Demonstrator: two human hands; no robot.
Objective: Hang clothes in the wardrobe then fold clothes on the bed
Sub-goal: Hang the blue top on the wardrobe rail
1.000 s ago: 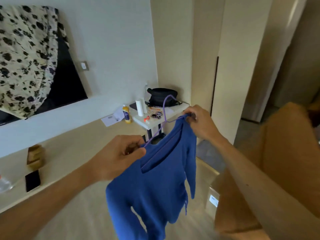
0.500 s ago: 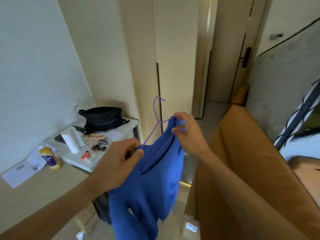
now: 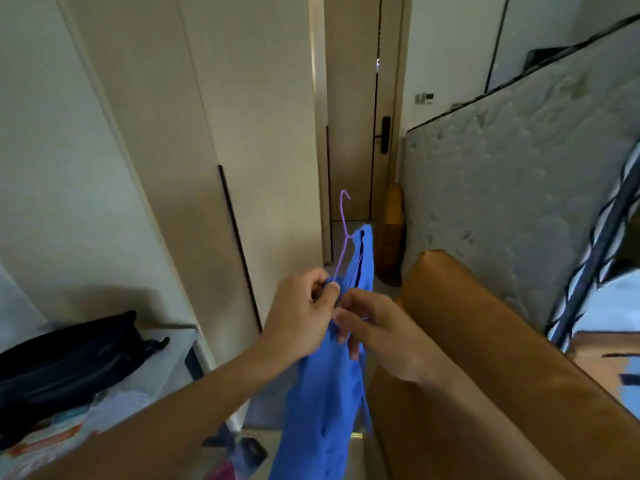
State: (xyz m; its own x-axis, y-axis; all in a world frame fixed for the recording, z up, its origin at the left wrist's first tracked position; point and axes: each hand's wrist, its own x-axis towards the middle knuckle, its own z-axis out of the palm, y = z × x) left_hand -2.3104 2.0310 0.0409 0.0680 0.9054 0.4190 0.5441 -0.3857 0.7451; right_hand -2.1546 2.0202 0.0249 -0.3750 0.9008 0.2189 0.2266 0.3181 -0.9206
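A blue top hangs on a thin purple wire hanger in front of me, seen almost edge-on. My left hand pinches the near shoulder of the top together with the hanger wire. My right hand lies close beside it, fingers curled on the blue cloth just below. The hanger's hook points up, free of any rail. The cream wardrobe doors stand closed right behind, with a dark vertical handle.
A black bag lies on a white side table at the lower left. A brown padded edge runs along the right, with a grey mattress leaning behind it. A door stands at the end of the narrow passage.
My view has swung right, from the wall and table towards the wardrobe and door. My right hand left the far shoulder of the top and came in beside my left hand.
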